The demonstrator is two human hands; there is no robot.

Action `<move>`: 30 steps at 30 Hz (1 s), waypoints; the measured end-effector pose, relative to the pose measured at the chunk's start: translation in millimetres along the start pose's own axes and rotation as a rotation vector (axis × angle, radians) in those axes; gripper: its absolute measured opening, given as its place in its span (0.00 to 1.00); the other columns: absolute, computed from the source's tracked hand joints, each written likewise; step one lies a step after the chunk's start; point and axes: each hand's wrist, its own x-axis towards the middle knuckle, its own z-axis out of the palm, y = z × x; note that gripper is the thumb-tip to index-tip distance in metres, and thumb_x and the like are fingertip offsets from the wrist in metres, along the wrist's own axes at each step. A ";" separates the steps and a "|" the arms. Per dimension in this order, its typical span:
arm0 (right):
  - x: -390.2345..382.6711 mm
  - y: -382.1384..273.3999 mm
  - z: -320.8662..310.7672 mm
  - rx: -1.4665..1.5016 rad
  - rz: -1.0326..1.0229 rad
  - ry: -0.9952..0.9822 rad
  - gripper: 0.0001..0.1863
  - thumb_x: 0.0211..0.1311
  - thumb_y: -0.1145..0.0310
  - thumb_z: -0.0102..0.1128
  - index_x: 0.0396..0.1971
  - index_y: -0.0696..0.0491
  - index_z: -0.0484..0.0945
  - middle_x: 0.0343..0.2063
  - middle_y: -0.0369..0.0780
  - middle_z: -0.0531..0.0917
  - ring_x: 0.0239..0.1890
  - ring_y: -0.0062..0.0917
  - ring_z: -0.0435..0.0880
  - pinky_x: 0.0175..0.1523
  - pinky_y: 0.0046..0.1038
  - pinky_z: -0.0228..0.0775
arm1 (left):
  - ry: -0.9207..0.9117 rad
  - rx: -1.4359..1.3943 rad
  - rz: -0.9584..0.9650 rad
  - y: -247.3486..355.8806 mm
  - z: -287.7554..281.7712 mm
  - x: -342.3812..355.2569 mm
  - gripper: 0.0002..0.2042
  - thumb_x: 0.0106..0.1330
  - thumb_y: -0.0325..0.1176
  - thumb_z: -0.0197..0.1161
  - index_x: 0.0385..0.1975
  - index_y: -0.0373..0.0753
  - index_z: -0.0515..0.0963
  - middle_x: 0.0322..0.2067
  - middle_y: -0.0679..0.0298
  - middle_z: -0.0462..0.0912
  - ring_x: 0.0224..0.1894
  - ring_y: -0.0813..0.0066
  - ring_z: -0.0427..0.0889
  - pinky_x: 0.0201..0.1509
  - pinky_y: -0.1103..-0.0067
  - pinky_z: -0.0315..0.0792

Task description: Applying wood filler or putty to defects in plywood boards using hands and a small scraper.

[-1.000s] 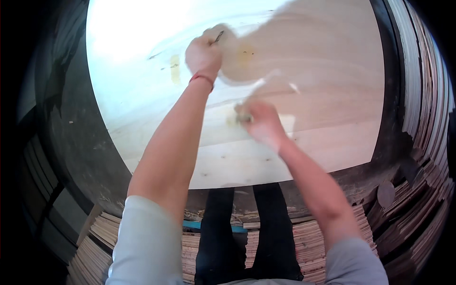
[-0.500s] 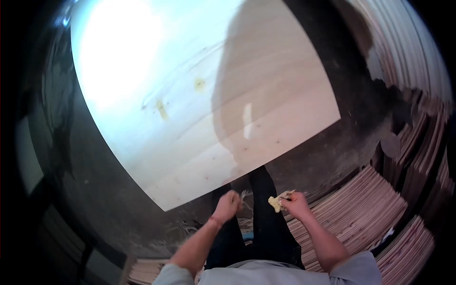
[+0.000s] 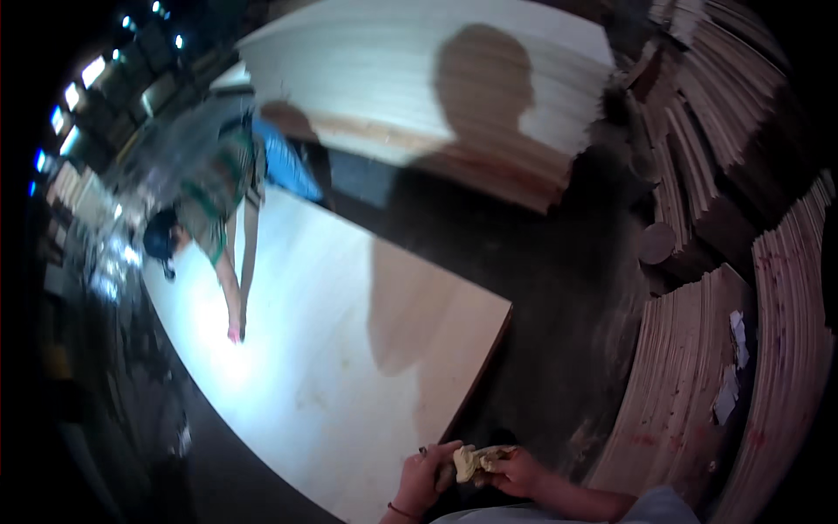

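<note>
A pale yellow, putty-like lump (image 3: 469,463) sits between my two hands at the bottom of the head view. My right hand (image 3: 518,474) is closed round its right end, thumb and fingers pinching it. From the left, my left hand (image 3: 421,482) meets the lump's edge with curled fingers. Whether it pinches off a piece cannot be made out. Beyond and left of my hands lies a large pale plywood sheet (image 3: 428,345), with faint yellowish patches on its face. Across it, a co-worker (image 3: 205,205) in a dark cap leans over, one hand reaching down to the brightly lit surface.
Another tall stack of pale sheets (image 3: 375,79) stands at the far side, my shadow falling across it. Stacks of thin boards (image 3: 685,375) line the right, with torn white scraps (image 3: 726,393) on them. Dark floor (image 3: 559,349) runs between.
The view has swung up and to the right, bringing the co-worker and far stack into sight. My hands, apart before, have come together at the yellow lump.
</note>
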 end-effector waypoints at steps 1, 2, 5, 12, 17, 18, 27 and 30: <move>-6.7 -4.7 0.2 0.021 0.010 -0.014 0.15 0.70 0.76 0.56 0.55 0.60 0.77 0.51 0.44 0.83 0.52 0.35 0.84 0.54 0.38 0.81 | 0.017 0.187 0.165 24.8 15.3 -3.1 0.24 0.81 0.42 0.41 0.53 0.28 0.80 0.19 0.70 0.77 0.14 0.86 0.63 0.22 0.84 0.60; -15.6 -17.7 -1.8 0.014 -0.018 -0.044 0.15 0.70 0.76 0.56 0.55 0.60 0.77 0.51 0.44 0.83 0.52 0.35 0.84 0.54 0.38 0.81 | -0.020 0.229 0.066 29.9 25.9 -1.7 0.19 0.80 0.37 0.47 0.56 0.31 0.79 0.30 0.61 0.85 0.25 0.78 0.80 0.33 0.82 0.74; -36.7 -65.4 -27.4 0.119 -0.021 -0.152 0.15 0.72 0.73 0.54 0.55 0.60 0.75 0.51 0.45 0.83 0.52 0.36 0.84 0.53 0.38 0.81 | 0.095 0.282 0.372 69.4 93.2 10.1 0.24 0.80 0.44 0.44 0.57 0.27 0.76 0.17 0.66 0.77 0.17 0.77 0.72 0.23 0.80 0.67; -94.4 -199.3 -114.1 0.441 0.000 -0.242 0.14 0.67 0.68 0.55 0.49 0.57 0.77 0.48 0.45 0.83 0.51 0.39 0.83 0.60 0.47 0.73 | -0.138 0.211 0.528 145.0 255.1 84.2 0.18 0.77 0.38 0.52 0.57 0.34 0.79 0.40 0.60 0.82 0.39 0.72 0.80 0.42 0.78 0.74; -154.9 -305.5 -150.9 0.435 -0.100 -0.037 0.11 0.64 0.67 0.57 0.44 0.54 0.77 0.43 0.43 0.83 0.50 0.37 0.82 0.60 0.46 0.72 | -0.467 0.562 0.798 212.2 340.4 142.0 0.24 0.67 0.27 0.65 0.64 0.45 0.75 0.68 0.55 0.70 0.65 0.57 0.75 0.66 0.70 0.75; -158.9 -313.6 -176.0 0.421 -0.097 -0.034 0.11 0.64 0.67 0.57 0.44 0.54 0.77 0.43 0.43 0.83 0.50 0.37 0.82 0.60 0.46 0.72 | -0.478 0.587 0.838 223.4 355.3 150.6 0.27 0.65 0.28 0.66 0.65 0.45 0.73 0.67 0.55 0.71 0.63 0.57 0.77 0.64 0.70 0.76; -174.6 -427.4 -189.3 0.004 -0.620 0.364 0.18 0.74 0.57 0.46 0.26 0.50 0.77 0.23 0.38 0.79 0.23 0.30 0.75 0.30 0.39 0.71 | -0.660 0.632 1.027 266.6 440.4 293.8 0.34 0.61 0.28 0.69 0.70 0.45 0.66 0.60 0.58 0.79 0.50 0.58 0.86 0.52 0.71 0.82; -156.8 -478.1 -228.1 0.187 -0.611 0.266 0.19 0.76 0.55 0.42 0.32 0.51 0.77 0.29 0.38 0.81 0.31 0.31 0.78 0.33 0.38 0.71 | -0.672 0.691 1.106 289.9 469.5 357.8 0.35 0.62 0.28 0.68 0.71 0.44 0.65 0.57 0.58 0.81 0.46 0.59 0.88 0.48 0.72 0.83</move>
